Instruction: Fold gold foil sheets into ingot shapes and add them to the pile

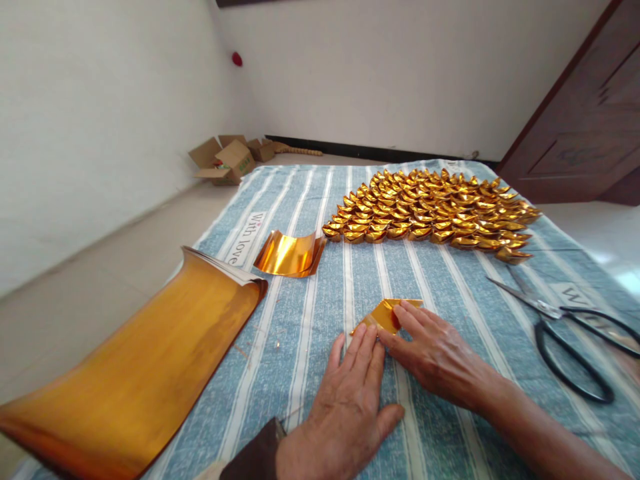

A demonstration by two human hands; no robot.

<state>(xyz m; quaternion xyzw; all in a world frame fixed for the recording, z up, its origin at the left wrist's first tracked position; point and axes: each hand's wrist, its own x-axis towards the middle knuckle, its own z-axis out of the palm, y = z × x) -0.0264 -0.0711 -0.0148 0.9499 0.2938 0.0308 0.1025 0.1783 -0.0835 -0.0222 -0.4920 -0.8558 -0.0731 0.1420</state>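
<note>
Gold foil piece [385, 315]: long axis toward the scissors [565, 327], my flat left hand [345, 400] and right hand [435, 353] pressing its near edge.

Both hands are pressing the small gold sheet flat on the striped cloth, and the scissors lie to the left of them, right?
Not quite: the head view shows the scissors to the right of the hands. Left hand and right hand do press the small gold sheet on the striped cloth.

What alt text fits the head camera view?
Two hands, left hand and right hand, press a small gold foil sheet flat on a striped cloth, beside folded gold ingots, scissors and larger gold sheets.
</note>
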